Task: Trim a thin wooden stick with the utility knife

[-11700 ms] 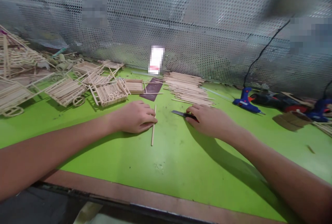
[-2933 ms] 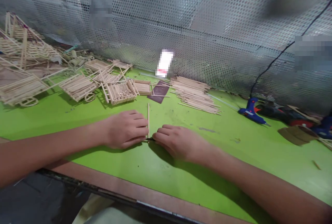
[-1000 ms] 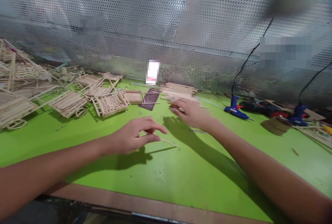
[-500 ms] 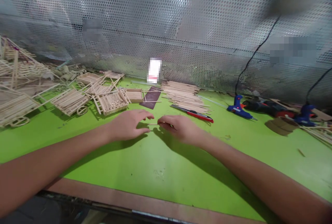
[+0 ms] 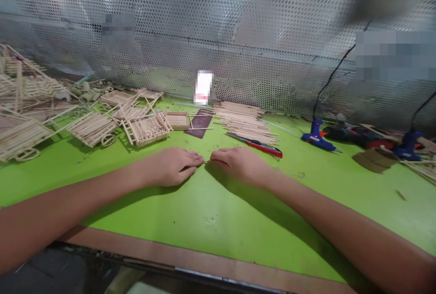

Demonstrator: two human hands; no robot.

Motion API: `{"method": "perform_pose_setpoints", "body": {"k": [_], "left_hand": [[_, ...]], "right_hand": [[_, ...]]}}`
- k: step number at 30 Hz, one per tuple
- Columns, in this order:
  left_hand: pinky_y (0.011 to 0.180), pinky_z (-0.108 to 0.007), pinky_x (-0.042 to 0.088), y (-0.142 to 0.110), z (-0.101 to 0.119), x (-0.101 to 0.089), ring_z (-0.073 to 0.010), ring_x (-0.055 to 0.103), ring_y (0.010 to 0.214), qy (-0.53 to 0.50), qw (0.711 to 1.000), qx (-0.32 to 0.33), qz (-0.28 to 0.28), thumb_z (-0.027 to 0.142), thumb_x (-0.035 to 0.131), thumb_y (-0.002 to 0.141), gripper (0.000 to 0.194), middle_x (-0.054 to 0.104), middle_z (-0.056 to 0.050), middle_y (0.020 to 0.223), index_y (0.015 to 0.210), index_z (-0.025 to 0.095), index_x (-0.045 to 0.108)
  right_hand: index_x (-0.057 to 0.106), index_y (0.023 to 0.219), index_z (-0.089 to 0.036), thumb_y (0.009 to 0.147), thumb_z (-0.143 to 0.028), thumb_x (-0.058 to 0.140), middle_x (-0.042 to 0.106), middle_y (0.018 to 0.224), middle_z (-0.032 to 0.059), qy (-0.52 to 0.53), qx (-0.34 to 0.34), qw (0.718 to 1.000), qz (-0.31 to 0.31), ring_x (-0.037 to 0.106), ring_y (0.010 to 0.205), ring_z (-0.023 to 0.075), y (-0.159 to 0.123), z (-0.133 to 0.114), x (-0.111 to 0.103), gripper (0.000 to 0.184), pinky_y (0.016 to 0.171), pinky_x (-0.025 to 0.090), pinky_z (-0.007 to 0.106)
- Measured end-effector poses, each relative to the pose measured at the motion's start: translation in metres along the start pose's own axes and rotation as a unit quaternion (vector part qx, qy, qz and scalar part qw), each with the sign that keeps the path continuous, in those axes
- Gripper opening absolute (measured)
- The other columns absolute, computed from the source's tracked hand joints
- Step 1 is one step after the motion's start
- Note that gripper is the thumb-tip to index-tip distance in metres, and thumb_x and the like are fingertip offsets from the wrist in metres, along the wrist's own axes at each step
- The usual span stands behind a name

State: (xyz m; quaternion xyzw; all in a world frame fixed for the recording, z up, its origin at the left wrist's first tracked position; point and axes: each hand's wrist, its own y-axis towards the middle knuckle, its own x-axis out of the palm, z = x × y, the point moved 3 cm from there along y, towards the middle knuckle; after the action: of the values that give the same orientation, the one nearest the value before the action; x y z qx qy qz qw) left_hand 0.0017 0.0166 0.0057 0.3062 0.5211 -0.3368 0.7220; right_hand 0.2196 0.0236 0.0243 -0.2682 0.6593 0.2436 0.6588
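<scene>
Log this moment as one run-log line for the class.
left hand: fingertips at one end of short wooden stick | right hand: fingertips at other end | nearby: utility knife on green table

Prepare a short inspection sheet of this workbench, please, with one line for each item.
Surface: green table, with small wood bits on it.
Job's things: short stick between the hands.
Clutter: stick carts, stick pile, utility knife, two glue guns.
Grippers: left hand and right hand are at the stick's ends; grip unclear.
Cables: black cables run up from the glue guns.
Surroundings: perforated metal screen behind the table.
</scene>
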Motion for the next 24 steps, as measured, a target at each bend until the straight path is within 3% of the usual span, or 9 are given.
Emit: {"method": "perform_pose_setpoints", "body": {"k": [5, 9, 12, 16, 24], "left_hand": [[0.125, -0.045, 0.043, -0.001, 0.001, 0.003, -0.0241, 0.063, 0.138, 0.022, 1.0, 0.008, 0.002, 0.03, 0.044, 0.109, 0.044, 0.063, -0.006, 0.15, 0.146, 0.021, 0.066], [0.123, -0.046, 0.044, 0.0, 0.005, 0.008, -0.0267, 0.063, 0.138, 0.044, 0.999, 0.002, 0.019, 0.032, 0.044, 0.108, 0.048, 0.063, -0.01, 0.15, 0.148, 0.016, 0.064], [0.116, -0.042, 0.052, 0.002, 0.007, 0.009, -0.0273, 0.064, 0.137, 0.018, 0.999, -0.039, 0.033, 0.038, 0.049, 0.106, 0.054, 0.062, -0.011, 0.151, 0.153, 0.013, 0.058], [0.114, -0.047, 0.054, 0.002, 0.003, 0.006, -0.0305, 0.061, 0.14, -0.001, 0.996, -0.088, 0.027, 0.043, 0.049, 0.105, 0.063, 0.057, -0.011, 0.157, 0.161, 0.014, 0.048], [0.121, -0.047, 0.046, 0.001, 0.001, 0.009, -0.0278, 0.058, 0.143, -0.016, 1.0, -0.017, 0.016, 0.039, 0.042, 0.11, 0.051, 0.058, -0.009, 0.157, 0.154, 0.018, 0.057]], "right_hand": [[0.072, 0.111, -0.025, 0.109, -0.027, 0.049, 0.08, 0.103, 0.0027, -0.023, -0.008, 1.0, -0.016, 0.071, 0.084, 0.0194, 0.005, 0.0, -0.003, 0.024, 0.064, 0.033, 0.03], [0.07, 0.104, -0.023, 0.11, -0.029, 0.048, 0.08, 0.1, 0.003, -0.039, 0.008, 0.999, -0.019, 0.069, 0.081, 0.0195, 0.007, -0.002, -0.008, 0.024, 0.062, 0.03, 0.031], [0.068, 0.098, -0.02, 0.111, -0.032, 0.046, 0.078, 0.096, 0.0048, -0.035, 0.018, 0.999, -0.008, 0.066, 0.077, 0.0188, 0.005, -0.001, -0.009, 0.028, 0.063, 0.03, 0.031], [0.068, 0.101, -0.019, 0.11, -0.029, 0.05, 0.077, 0.099, 0.0049, -0.008, 0.001, 1.0, 0.013, 0.066, 0.079, 0.0184, 0.0, 0.003, -0.006, 0.023, 0.064, 0.032, 0.031], [0.069, 0.101, -0.02, 0.109, -0.029, 0.047, 0.074, 0.099, 0.0057, 0.012, -0.028, 0.999, 0.026, 0.064, 0.079, 0.0177, -0.003, 0.008, -0.002, 0.025, 0.065, 0.034, 0.03]]}}
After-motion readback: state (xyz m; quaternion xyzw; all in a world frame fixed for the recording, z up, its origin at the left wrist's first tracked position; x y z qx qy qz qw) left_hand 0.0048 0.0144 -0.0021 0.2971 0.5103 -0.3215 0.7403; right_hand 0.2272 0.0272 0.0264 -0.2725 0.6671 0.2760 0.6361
